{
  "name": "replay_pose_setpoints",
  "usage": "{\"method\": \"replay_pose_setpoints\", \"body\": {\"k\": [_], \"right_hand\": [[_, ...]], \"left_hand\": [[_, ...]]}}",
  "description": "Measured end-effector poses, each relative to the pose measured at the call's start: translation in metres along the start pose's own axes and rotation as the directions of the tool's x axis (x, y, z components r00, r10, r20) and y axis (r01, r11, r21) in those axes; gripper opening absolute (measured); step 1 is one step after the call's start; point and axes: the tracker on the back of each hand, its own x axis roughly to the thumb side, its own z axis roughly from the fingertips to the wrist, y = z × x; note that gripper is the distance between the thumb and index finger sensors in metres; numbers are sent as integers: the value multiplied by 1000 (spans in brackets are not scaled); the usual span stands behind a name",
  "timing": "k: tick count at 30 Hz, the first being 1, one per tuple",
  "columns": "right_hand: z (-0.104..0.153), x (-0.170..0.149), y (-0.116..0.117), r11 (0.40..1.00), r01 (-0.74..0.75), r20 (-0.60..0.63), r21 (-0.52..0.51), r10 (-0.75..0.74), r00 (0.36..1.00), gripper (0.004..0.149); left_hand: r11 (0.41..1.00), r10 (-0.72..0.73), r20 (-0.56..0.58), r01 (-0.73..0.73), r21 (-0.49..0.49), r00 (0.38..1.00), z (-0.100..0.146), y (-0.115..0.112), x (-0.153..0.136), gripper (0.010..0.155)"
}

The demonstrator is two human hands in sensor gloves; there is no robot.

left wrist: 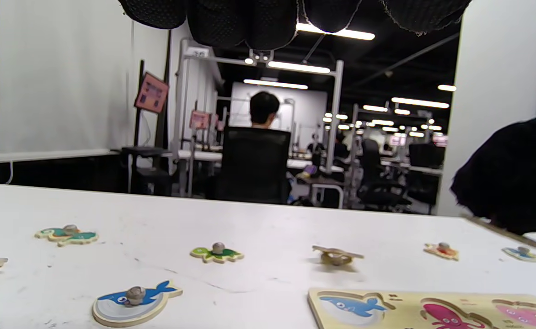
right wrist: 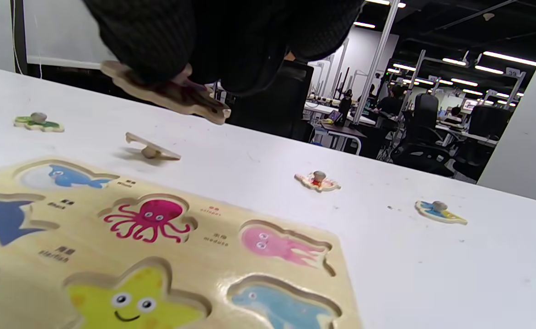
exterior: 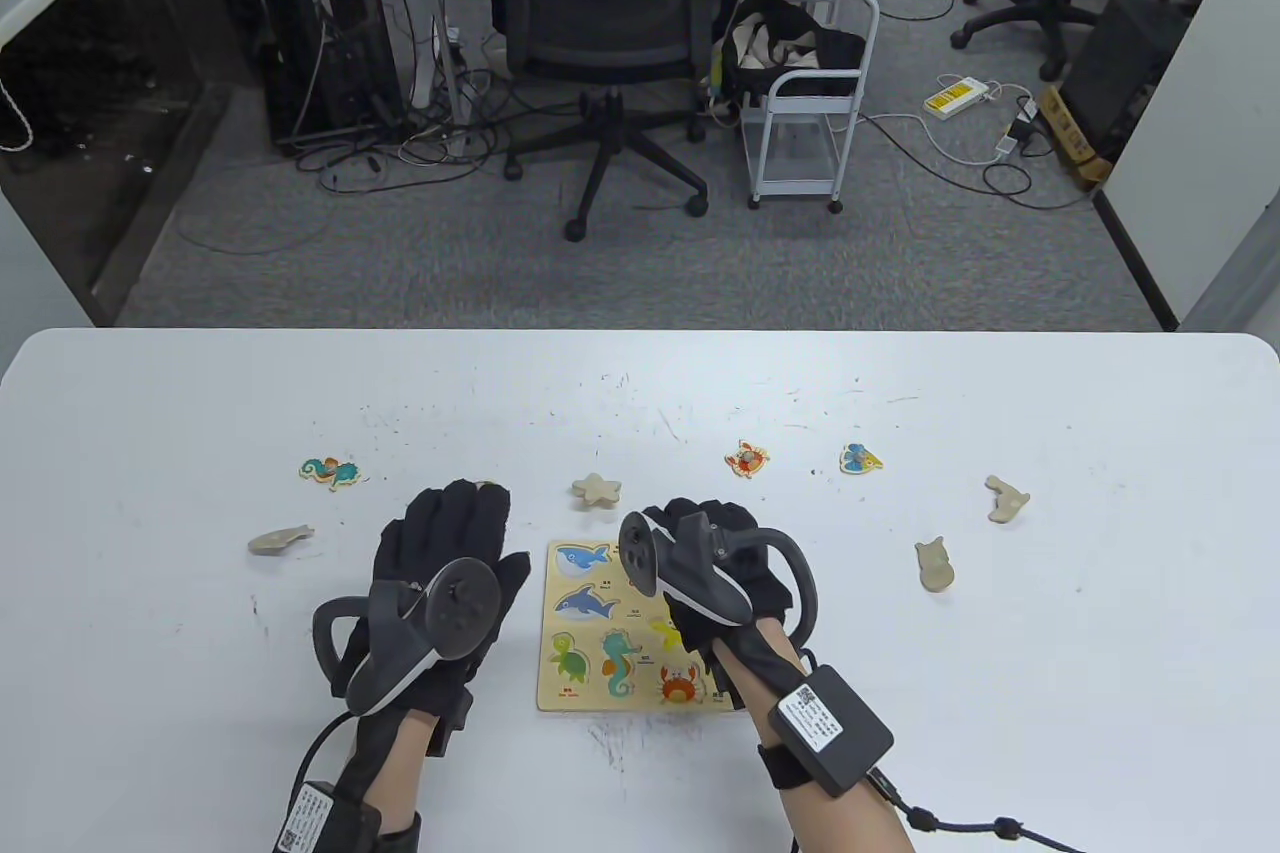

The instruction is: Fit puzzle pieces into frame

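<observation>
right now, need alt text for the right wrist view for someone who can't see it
The gloved right hand holds a wooden puzzle piece above a puzzle frame with empty octopus, jellyfish and starfish slots. Loose pieces lie on the white table beyond.

Black gloves [exterior: 455,533], pink octopus recess [right wrist: 149,218], white table [exterior: 1050,693]

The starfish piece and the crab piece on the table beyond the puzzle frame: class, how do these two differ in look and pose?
The starfish piece shows plain unpainted wood, while the crab piece shows red and orange paint. In the right wrist view the starfish piece rests tilted on its knob, face down, while the crab piece lies flat with its knob up. Both are loose, on the white table, outside the puzzle frame.
</observation>
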Motion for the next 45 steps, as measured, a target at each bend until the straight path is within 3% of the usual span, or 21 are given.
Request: {"method": "replay_pose_setpoints", "body": {"k": [14,45], "right_hand": [[-22,24,49,986,-108,7,128,108,994,43],[-20,27,55,988,-70,-8,136,72,997,42]], "left_hand": [[1000,30,8,-30,-1,1000,0,1,-1,70],[999,2,9,-1,-34,1000,-1,-1,4,69]]}}
